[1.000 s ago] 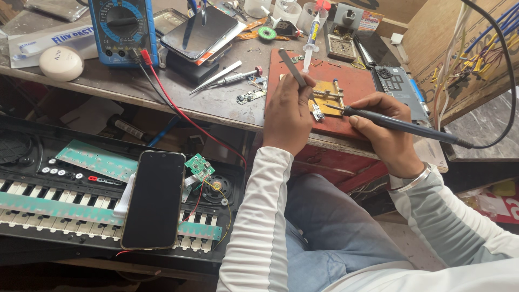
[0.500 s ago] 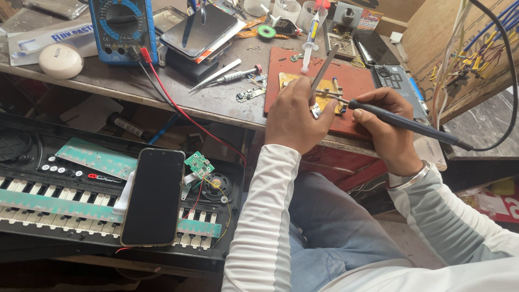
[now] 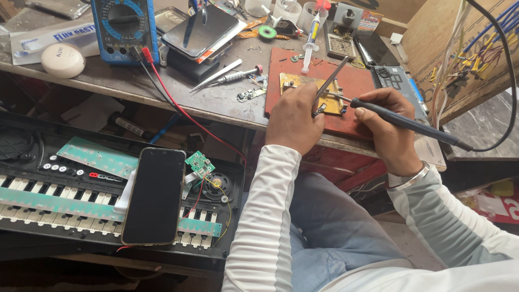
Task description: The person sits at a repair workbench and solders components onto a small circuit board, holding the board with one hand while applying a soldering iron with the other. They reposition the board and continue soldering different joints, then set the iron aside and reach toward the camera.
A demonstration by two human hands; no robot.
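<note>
In the head view, the left hand (image 3: pixel 293 123) grips thin metal tweezers (image 3: pixel 331 80), near the middle of the frame. The tweezers pinch a tiny part down on a small yellow board (image 3: pixel 294 82), likely so it cannot slide. The right hand (image 3: pixel 386 130) is closed around a dark soldering iron (image 3: pixel 405 122), held like a pen, and its tip touches the same spot. The board lies on a red mat (image 3: pixel 357 84) on the worktop (image 3: pixel 216 103). At the lower left, a black phone (image 3: pixel 154 196) rests on an opened keyboard (image 3: pixel 59 194). A blue meter (image 3: pixel 124 28) stands at the upper left.
</note>
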